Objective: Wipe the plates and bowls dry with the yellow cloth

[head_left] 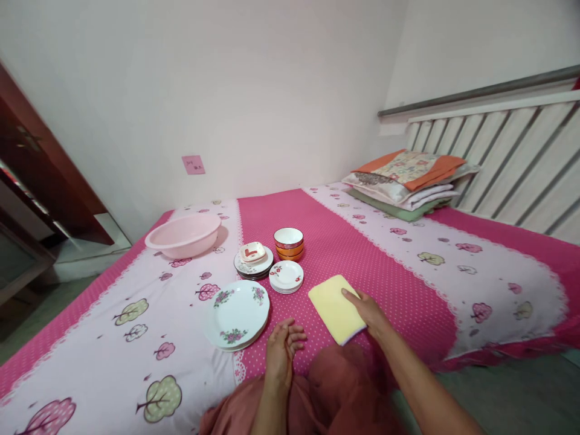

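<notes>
My right hand (pixel 368 311) grips a folded yellow cloth (pixel 336 308) by its right side, thumb on top. My left hand (pixel 284 347) rests palm up with its fingers loosely curled and apart, holding nothing. Just left of it lie large white plates (pixel 240 314) with purple flowers, stacked. Beyond them are small white plates (pixel 286 275) with red flowers, and a stack of dark-rimmed plates (pixel 254 266) topped by a small squarish dish (pixel 252 252). Orange bowls (pixel 290 248) with white insides stand nested behind the small plates.
A pink basin (pixel 185 234) sits at the back left of the bed (pixel 353 254). Folded bedding and cushions (pixel 408 181) are piled at the far right, by a white slatted rail (pixel 502 151). A pink note (pixel 193 164) is on the wall.
</notes>
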`<state>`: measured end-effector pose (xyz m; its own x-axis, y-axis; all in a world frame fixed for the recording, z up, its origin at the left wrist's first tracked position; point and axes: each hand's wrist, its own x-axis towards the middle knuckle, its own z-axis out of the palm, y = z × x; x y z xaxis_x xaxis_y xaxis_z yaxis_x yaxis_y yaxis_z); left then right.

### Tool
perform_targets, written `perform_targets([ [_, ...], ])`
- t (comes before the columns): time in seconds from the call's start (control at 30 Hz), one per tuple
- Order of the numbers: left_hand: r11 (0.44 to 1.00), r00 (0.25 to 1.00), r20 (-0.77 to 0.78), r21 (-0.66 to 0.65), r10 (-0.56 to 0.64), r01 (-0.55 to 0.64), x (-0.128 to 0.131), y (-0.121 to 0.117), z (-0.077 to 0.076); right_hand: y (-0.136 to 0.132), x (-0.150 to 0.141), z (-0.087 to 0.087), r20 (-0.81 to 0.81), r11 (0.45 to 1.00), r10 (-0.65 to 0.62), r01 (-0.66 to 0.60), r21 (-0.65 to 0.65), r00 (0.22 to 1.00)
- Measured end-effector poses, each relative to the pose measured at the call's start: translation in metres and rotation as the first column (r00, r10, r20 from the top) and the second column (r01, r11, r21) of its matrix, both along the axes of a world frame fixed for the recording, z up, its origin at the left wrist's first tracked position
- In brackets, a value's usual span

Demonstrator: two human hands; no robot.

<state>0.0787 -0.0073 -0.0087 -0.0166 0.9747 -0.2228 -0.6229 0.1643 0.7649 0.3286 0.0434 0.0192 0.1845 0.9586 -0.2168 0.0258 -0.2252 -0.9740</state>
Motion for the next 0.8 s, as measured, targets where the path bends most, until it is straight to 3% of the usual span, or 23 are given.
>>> perform_targets([
  [0.17, 0.996, 0.998, 0.042, 0.078, -0.046, 0.043, 0.004, -0.009, 0.014, -0.022, -0.056, 0.025, -0.326, 0.983, 0.183, -0.162, 0.09, 0.927],
  [0.3, 0.994, 0.97, 0.227, 0.085, -0.091, 0.073, 0.006, -0.015, 0.021, -0.029, -0.091, 0.024, -0.414, 0.977, 0.202, -0.155, 0.146, 0.887],
  [0.47, 0.998, 0.968, 0.247, -0.008, -0.053, 0.057, 0.005, -0.012, 0.016, -0.035, -0.095, 0.01, -0.439, 0.979, 0.176, -0.113, 0.168, 0.881],
  [0.67, 0.993, 0.973, 0.226, -0.099, -0.042, 0.066, 0.003, -0.011, 0.011, -0.048, -0.093, 0.004, -0.494, 0.947, 0.317, -0.3, 0.117, 0.809],
  [0.8, 0.991, 0.977, 0.203, -0.099, -0.066, 0.088, 0.003, -0.014, 0.015, -0.052, -0.099, -0.001, -0.493, 0.941, 0.323, -0.33, 0.076, 0.808],
])
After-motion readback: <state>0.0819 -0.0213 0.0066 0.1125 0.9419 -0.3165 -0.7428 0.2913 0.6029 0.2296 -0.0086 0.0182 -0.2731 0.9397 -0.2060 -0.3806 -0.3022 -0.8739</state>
